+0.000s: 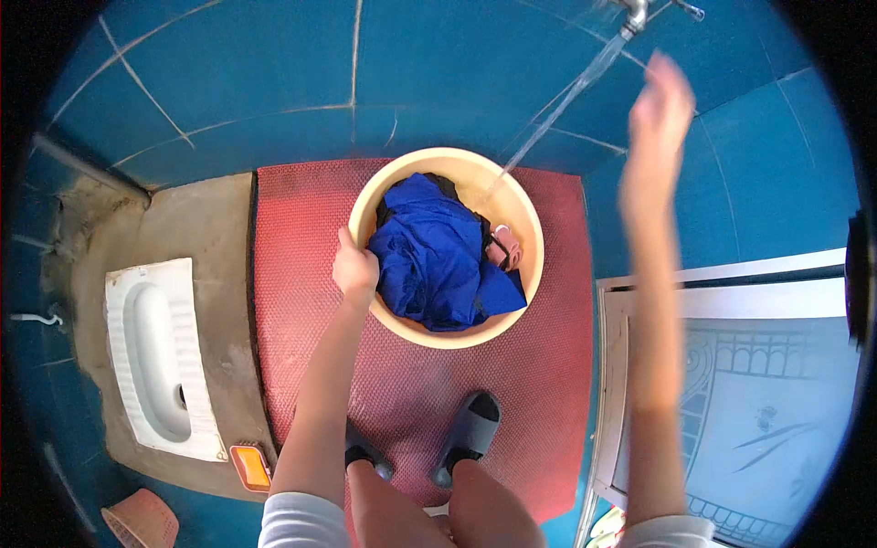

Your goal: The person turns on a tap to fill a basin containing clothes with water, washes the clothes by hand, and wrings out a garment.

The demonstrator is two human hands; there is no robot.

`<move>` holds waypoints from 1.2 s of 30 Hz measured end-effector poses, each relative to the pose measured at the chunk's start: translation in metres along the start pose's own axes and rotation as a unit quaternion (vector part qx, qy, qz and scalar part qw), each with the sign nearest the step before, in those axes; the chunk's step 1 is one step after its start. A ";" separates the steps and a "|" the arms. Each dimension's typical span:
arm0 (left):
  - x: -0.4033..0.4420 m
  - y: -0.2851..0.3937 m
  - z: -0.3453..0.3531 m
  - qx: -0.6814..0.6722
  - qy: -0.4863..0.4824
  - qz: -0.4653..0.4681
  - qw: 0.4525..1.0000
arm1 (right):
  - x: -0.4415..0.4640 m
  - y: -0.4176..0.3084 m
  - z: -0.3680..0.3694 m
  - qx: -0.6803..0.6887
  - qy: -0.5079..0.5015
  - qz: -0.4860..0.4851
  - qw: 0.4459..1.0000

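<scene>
A cream-coloured round basin (pixel 445 340) stands on the red mat, with blue cloth (pixel 427 251) and a pink item (pixel 503 248) inside. My left hand (pixel 354 265) grips the basin's left rim, its fingers closed over the edge. Raised at the upper right, my right hand (pixel 661 105) is blurred, just below and right of the metal tap (pixel 635 15); its fingers are smeared by motion. Water (pixel 575 89) streams from the tap down into the basin.
A white squat toilet (pixel 157 352) is set in the floor at the left. An orange-and-white brush or tray (pixel 249 468) lies near it, with a pink basket (pixel 142 519) at the lower left. Slippered feet stand on the red mat (pixel 311 320). A white-framed door (pixel 749 384) is at the right.
</scene>
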State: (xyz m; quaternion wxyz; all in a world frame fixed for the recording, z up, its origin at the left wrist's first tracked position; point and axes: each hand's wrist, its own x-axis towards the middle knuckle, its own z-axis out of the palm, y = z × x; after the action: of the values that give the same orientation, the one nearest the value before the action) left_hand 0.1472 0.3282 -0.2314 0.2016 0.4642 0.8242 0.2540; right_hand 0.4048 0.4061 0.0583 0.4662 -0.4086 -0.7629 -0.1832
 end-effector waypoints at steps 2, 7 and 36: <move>0.003 0.007 -0.005 -0.003 -0.012 -0.030 0.999 | -0.098 -0.016 0.025 -0.055 -0.083 0.104 0.990; 0.000 0.011 -0.008 0.006 -0.020 -0.041 0.999 | -0.274 -0.005 0.050 -0.218 -0.337 0.436 0.805; 0.018 0.012 -0.006 0.041 -0.015 -0.030 0.999 | -0.304 -0.017 0.062 -0.172 -0.237 0.635 0.715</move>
State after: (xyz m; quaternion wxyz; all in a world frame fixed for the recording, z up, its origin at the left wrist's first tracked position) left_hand 0.1428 0.3482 -0.2213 0.2023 0.4505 0.8446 0.2067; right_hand 0.4267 0.2989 -0.2322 0.1983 -0.9001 -0.3652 0.1306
